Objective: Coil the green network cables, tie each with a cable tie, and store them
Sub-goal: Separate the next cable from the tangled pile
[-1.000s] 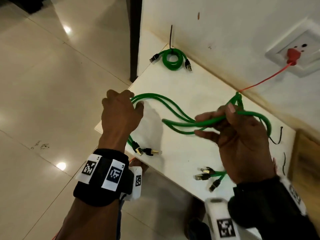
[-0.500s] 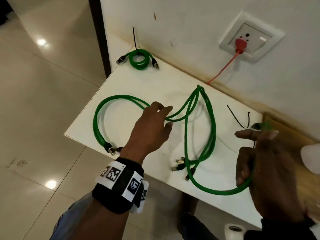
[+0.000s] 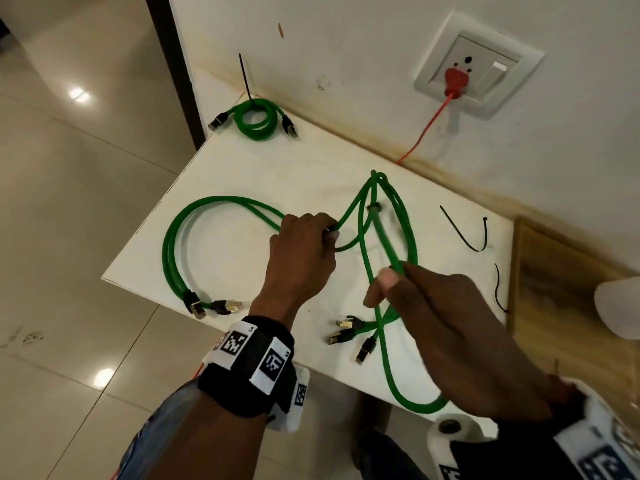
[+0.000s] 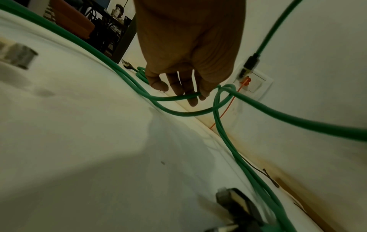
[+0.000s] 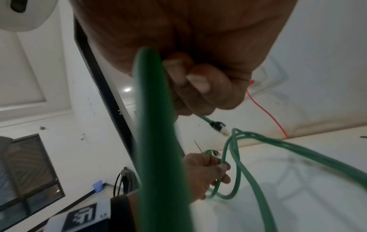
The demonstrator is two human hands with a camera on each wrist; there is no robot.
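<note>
Head view, far left of the white table point(image 3: 263, 174): a big loop of loose green cables point(image 3: 173, 237) curls round to 2 plugs near the front edge. Up at the back corner sits a coiled cable point(image 3: 256, 119), already bound with a black tie whose tail sticks straight up. Moving in, the left hand point(image 3: 301, 258) reaches over the middle of the table, fingers curled round a green strand; the left wrist view shows that strand hooked across the fingertips point(image 4: 195, 95). Next, cables rise to a tight bend near the wall. On to the right hand point(image 3: 446, 323), raised above the table's front edge, clamped on a single cable point(image 3: 386, 244) whose plug end points up. Beyond it, 2 loose black cable ties point(image 3: 464, 233) lie by the wall. Top right, a red plug point(image 3: 455, 81) sits in the wall socket.
</note>
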